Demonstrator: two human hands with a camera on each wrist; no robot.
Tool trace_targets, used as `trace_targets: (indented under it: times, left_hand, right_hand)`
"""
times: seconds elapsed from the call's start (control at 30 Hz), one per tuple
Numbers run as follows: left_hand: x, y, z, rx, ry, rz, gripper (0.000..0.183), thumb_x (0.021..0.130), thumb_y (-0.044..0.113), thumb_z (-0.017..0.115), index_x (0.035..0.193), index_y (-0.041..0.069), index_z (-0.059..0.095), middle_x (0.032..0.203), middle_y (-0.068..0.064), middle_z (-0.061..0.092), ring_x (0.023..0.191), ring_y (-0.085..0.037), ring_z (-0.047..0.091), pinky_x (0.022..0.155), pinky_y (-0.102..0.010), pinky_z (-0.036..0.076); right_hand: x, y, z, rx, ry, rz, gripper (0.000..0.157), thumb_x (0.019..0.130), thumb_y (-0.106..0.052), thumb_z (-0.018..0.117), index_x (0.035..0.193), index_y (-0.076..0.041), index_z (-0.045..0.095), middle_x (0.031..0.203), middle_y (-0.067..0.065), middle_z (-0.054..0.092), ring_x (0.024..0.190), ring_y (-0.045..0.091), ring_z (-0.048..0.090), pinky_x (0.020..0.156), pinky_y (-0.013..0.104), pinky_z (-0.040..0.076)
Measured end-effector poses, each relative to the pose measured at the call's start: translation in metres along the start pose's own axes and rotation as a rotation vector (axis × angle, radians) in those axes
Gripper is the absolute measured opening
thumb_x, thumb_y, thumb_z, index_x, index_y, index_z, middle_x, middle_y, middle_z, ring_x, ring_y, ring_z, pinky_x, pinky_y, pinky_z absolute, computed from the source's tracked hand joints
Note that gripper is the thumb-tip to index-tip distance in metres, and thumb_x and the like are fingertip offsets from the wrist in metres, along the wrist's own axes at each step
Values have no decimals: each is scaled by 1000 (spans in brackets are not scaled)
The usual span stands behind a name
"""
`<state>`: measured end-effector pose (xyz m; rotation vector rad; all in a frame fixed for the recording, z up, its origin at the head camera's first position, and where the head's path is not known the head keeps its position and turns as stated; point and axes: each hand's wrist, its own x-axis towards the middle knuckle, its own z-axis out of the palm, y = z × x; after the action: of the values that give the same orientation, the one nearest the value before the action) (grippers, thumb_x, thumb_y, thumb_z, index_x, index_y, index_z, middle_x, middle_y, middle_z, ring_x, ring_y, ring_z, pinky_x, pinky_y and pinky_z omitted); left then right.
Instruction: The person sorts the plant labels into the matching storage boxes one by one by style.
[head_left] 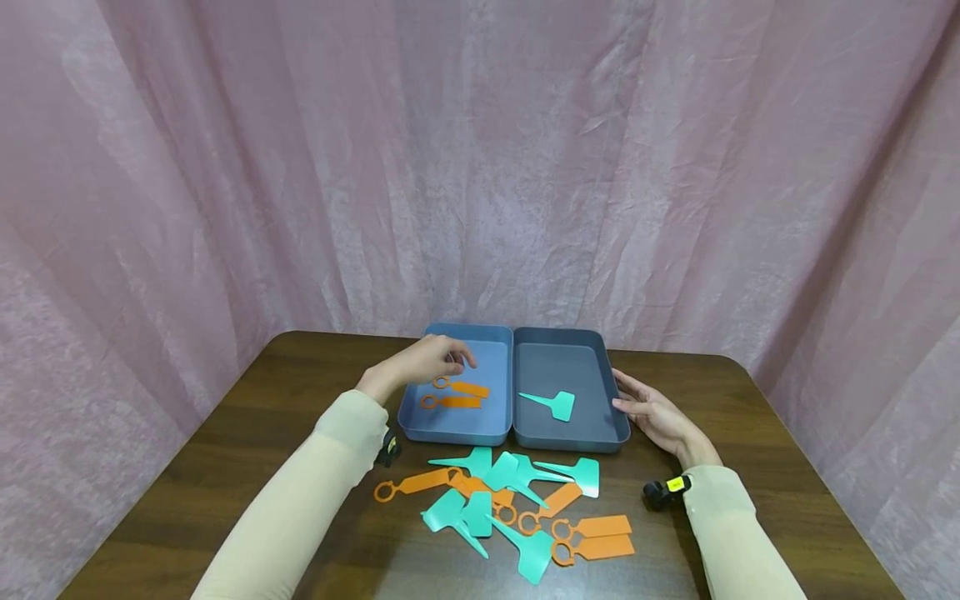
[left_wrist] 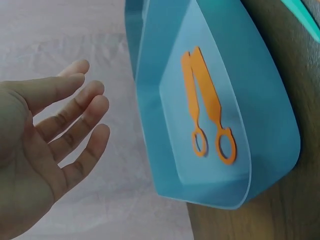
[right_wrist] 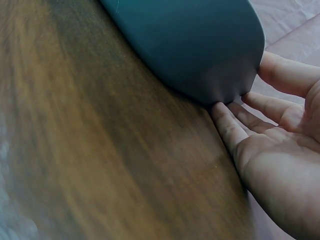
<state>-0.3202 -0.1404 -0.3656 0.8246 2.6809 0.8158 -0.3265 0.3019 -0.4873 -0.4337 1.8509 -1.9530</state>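
My left hand (head_left: pixel 431 360) hovers over the blue tray (head_left: pixel 457 437), fingers loosely bent and holding nothing; in the left wrist view the fingers (left_wrist: pixel 75 120) stand apart from the thumb. Two orange ring-ended plant tags (head_left: pixel 459 402) lie side by side on that tray's floor. Against the outer right wall of the dark grey-blue tray (head_left: pixel 558 354), my right hand (head_left: pixel 660 417) rests with its fingertips touching it. The right wrist view shows those fingers (right_wrist: pixel 227 125) at the tray's lower edge, near the table. One teal T-shaped plant tag (head_left: pixel 561 406) lies inside the dark tray.
In front of the trays, several teal T-shaped tags (head_left: pixel 534 554) and several orange ring-ended tags (head_left: pixel 603 547) lie loosely scattered, some overlapping. The two trays stand side by side on the dark wooden table (head_left: pixel 315 375). A pink curtain (head_left: pixel 480 167) hangs behind it.
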Motion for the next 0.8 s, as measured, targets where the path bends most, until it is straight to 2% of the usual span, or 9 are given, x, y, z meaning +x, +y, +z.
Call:
trace_targets:
  times: [0.23,0.47,0.57,0.7,0.8]
  left_hand:
    - [-15,11,8,-36,11,83,20,105,11,62,120,16,74,108,-1,72,91,-19,68,81,-35,56]
    - [-29,11,18,-92,6,94,20,106,12,61,121,17,74,106,3,72,82,-15,64,66,-31,55]
    - [-34,11,22,-88,5,108,19,106,12,61,120,17,74,110,3,73,86,-18,65,71,-32,55]
    - [-41,11,30,-85,4,128,19,106,12,61,120,17,74,114,4,73,99,-17,66,81,-32,55]
    - [-49,10,38,-86,-7,156,19,106,12,62,121,15,73,115,0,73,102,-14,66,84,-32,55]
  right_hand:
    - [0,0,0,-1,3,3,79,107,-6,54,167,-7,3,171,25,6,156,44,7,101,19,46]
    - [0,0,1,7,4,3,79,107,-5,54,167,-6,3,171,24,5,157,43,6,100,18,46]
    - [0,-1,1,10,2,5,80,107,-5,54,167,-6,2,171,24,4,157,43,7,101,18,46]
    - [-1,-1,0,-3,5,8,79,107,-6,54,167,-7,2,171,24,6,155,37,20,101,20,46]
    - [-1,-1,0,-11,3,8,79,108,-7,54,167,-7,2,171,24,6,153,30,28,102,20,46]
